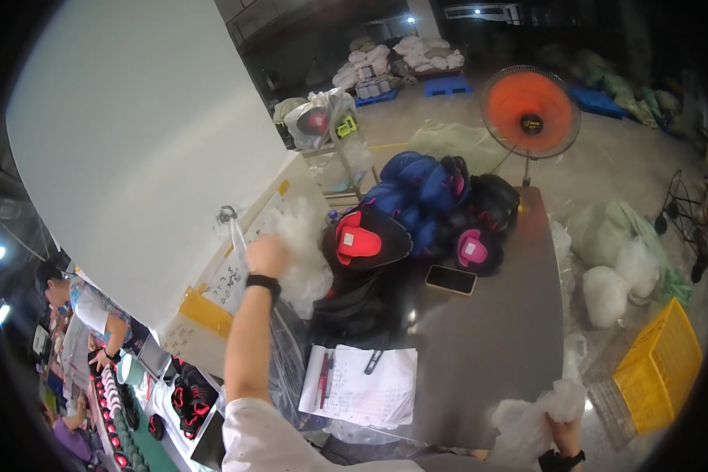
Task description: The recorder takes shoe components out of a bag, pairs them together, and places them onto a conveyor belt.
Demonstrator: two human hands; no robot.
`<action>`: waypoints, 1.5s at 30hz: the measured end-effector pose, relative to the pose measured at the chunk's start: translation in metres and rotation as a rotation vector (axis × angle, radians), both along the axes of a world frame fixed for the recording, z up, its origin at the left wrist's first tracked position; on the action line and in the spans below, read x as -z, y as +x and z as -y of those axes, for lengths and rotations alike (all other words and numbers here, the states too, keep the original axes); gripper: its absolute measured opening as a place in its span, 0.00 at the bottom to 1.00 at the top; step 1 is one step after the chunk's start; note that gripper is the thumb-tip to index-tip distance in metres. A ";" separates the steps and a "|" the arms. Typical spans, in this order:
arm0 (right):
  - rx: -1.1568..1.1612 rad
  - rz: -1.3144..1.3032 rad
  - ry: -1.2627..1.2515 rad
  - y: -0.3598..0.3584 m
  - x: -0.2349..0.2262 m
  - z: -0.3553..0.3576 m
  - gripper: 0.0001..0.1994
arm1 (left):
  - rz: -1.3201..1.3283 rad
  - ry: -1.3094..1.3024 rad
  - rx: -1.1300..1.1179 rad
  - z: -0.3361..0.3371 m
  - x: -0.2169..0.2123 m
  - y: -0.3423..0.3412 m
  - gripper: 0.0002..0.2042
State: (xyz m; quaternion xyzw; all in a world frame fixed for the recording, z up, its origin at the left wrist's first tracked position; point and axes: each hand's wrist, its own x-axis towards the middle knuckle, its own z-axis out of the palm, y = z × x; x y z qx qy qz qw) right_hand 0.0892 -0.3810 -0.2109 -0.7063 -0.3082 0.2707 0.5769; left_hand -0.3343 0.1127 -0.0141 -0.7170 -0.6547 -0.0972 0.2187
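My left hand (pixel 267 256), with a black band at the wrist, is raised at the stack of clear plastic bags (pixel 303 267) hanging beside the white board. Its fingers curl against the thin plastic and are partly hidden. Low at the right, my right hand (pixel 563 434) grips a crumpled clear plastic bag (pixel 521 425) by the table's corner. Red sandal-shaped shoe parts (pixel 359 242) lie on a black piece on the table (pixel 495 354). Behind them is a heap of blue shoe pieces (pixel 421 189), with a pink-lined one (pixel 471 250) at its right.
A phone (pixel 451 280) and written sheets (pixel 377 385) with pens lie on the table. An orange fan (pixel 531 114) stands behind it. On the floor at right are a yellow crate (pixel 659 366) and stuffed bags (pixel 606 295). Another person (pixel 94 311) works at far left beside shoes.
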 end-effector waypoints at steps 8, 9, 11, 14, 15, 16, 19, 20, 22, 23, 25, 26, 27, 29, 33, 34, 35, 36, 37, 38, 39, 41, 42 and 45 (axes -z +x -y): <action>-0.325 0.275 0.047 -0.005 -0.005 -0.067 0.14 | 0.290 0.105 0.164 0.063 -0.082 -0.022 0.11; -0.372 0.288 0.086 -0.017 -0.019 -0.080 0.14 | 0.096 0.176 0.208 0.054 -0.058 -0.026 0.13; -0.413 0.210 0.093 -0.039 -0.040 -0.099 0.13 | -0.122 0.221 0.240 0.036 -0.014 0.003 0.21; -0.527 0.119 0.080 -0.041 -0.039 -0.113 0.14 | -0.742 0.295 0.405 0.003 0.058 0.002 0.28; -0.569 0.242 0.123 -0.043 -0.043 -0.117 0.15 | -0.862 0.129 0.275 0.000 0.071 0.007 0.30; -0.612 0.363 0.166 -0.045 -0.047 -0.120 0.15 | -0.977 -0.041 0.139 -0.006 0.081 0.010 0.32; -0.569 0.279 0.064 -0.044 -0.046 -0.108 0.16 | -0.837 -0.430 0.266 0.003 0.078 0.045 0.22; -0.542 0.301 0.047 -0.044 -0.044 -0.102 0.16 | -0.842 -0.437 0.271 0.001 0.080 0.044 0.22; -0.501 0.249 0.005 -0.043 -0.041 -0.089 0.16 | -0.802 -0.704 0.244 -0.007 0.084 0.038 0.25; -0.480 0.207 -0.016 -0.044 -0.040 -0.087 0.15 | -0.591 -0.688 0.124 -0.019 0.097 0.023 0.30; -0.447 0.299 0.010 -0.036 -0.035 -0.085 0.14 | -0.736 -0.654 0.127 -0.032 0.101 0.008 0.26; -0.413 0.392 0.035 -0.037 -0.032 -0.084 0.13 | -0.879 -0.617 0.131 -0.036 0.101 0.004 0.25; -0.398 0.387 0.024 -0.037 -0.032 -0.082 0.13 | -0.617 -0.597 0.085 -0.023 0.088 0.022 0.24; -0.294 0.313 0.029 -0.038 -0.035 -0.082 0.12 | -0.613 -0.688 0.069 -0.014 0.080 0.043 0.25; -0.424 0.186 0.057 -0.037 -0.025 -0.082 0.15 | -1.005 -0.559 0.127 -0.019 0.106 0.024 0.24; -0.442 0.196 0.033 -0.040 -0.031 -0.084 0.16 | -1.000 -0.554 0.122 -0.020 0.113 0.021 0.24; -0.454 0.202 0.005 -0.044 -0.034 -0.084 0.17 | -0.994 -0.420 0.123 -0.015 0.112 0.023 0.21; -0.451 0.205 0.009 -0.044 -0.034 -0.082 0.17 | -0.986 -0.286 0.122 -0.012 0.110 0.024 0.18; -0.473 0.249 0.012 -0.043 -0.031 -0.079 0.17 | -0.762 -0.268 0.175 -0.016 0.098 0.021 0.12; -0.491 0.291 0.014 -0.042 -0.029 -0.075 0.17 | -0.654 -0.202 0.234 -0.020 0.078 0.015 0.10; -0.490 0.291 0.015 -0.041 -0.027 -0.070 0.17 | -0.544 -0.141 0.290 -0.020 0.055 0.007 0.08; -0.455 0.239 0.064 -0.037 -0.019 -0.078 0.16 | -0.478 -0.082 0.330 0.007 -0.005 0.000 0.11; -0.453 0.243 0.058 -0.033 -0.017 -0.077 0.16 | -0.402 0.025 0.288 0.023 -0.036 0.002 0.11; -0.270 0.378 0.136 -0.013 0.011 -0.073 0.19 | -0.074 0.391 0.414 0.068 -0.108 -0.002 0.13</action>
